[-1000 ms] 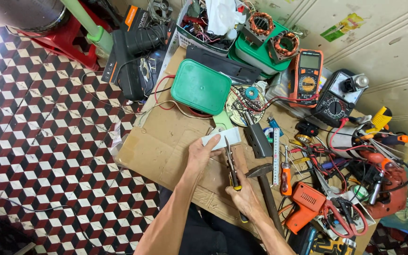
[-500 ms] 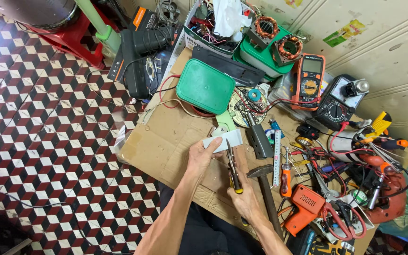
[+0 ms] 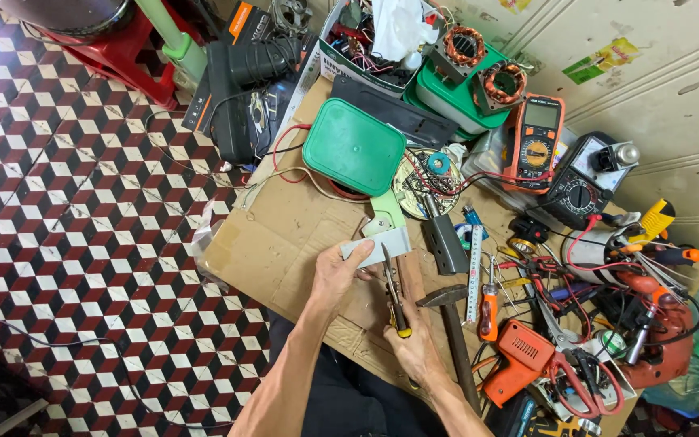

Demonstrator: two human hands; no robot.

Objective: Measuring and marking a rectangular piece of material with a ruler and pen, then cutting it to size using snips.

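Hands meet over a cardboard sheet [image 3: 285,235]. Our left hand [image 3: 335,273] pinches a pale grey bracket [image 3: 380,243] just ahead of it. Our right hand [image 3: 414,344] grips a screwdriver [image 3: 394,293], its shaft running straight forward, tip at the bracket's near edge.

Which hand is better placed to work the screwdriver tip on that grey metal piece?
Right: the right hand already grips the screwdriver, tip at the grey metal piece, which the left hand steadies.
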